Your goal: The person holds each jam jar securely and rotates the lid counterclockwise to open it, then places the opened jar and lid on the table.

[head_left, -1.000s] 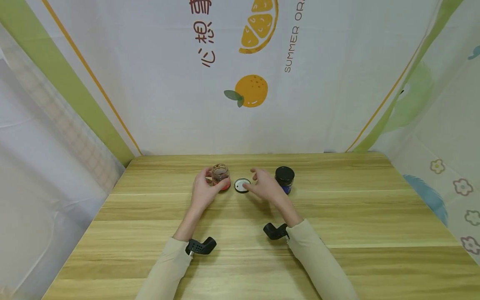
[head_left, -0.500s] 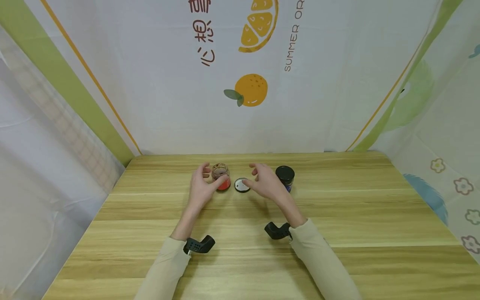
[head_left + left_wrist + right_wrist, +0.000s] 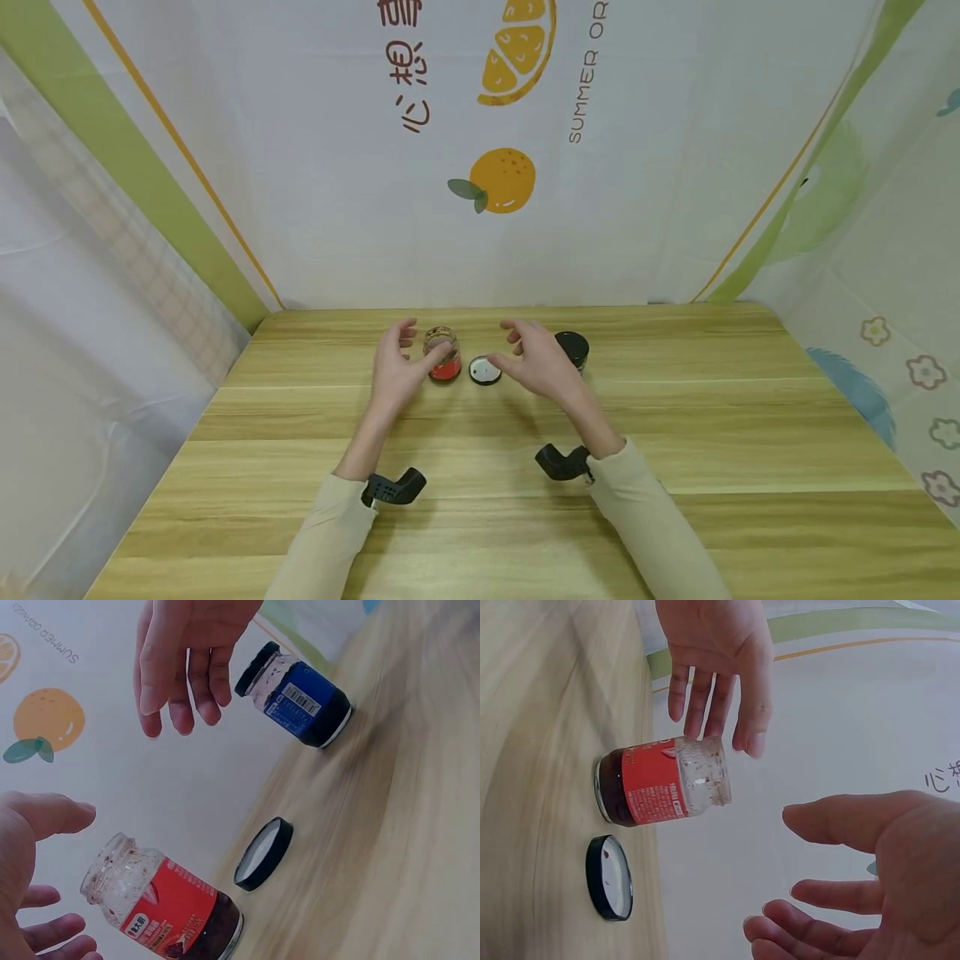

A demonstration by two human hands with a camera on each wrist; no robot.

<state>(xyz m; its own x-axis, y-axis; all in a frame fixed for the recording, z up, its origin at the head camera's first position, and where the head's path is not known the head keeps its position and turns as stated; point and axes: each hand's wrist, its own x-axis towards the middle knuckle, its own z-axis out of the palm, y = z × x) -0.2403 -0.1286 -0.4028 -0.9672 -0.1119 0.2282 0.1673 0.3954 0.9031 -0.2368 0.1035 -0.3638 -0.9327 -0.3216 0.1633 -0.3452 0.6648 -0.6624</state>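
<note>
One lidless red jar (image 3: 656, 782) stands on the surface (image 3: 480, 433) near an upturned lid (image 3: 485, 371); in my head view the thumb of the left hand (image 3: 400, 367) hides part of that jar, the right hand (image 3: 542, 362) much of the blue jar (image 3: 301, 701); each grip is apart, holding nothing, cut off in its wrist view

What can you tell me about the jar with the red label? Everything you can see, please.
The jar is clear and looks like glass, with a red label carrying pale print. Dark contents show near its base, and smears mark its uncovered neck. It stands upright on the wooden table, left of the loose lid in the head view. The left hand is beside it, but its fingers do not appear to grip it.
</note>
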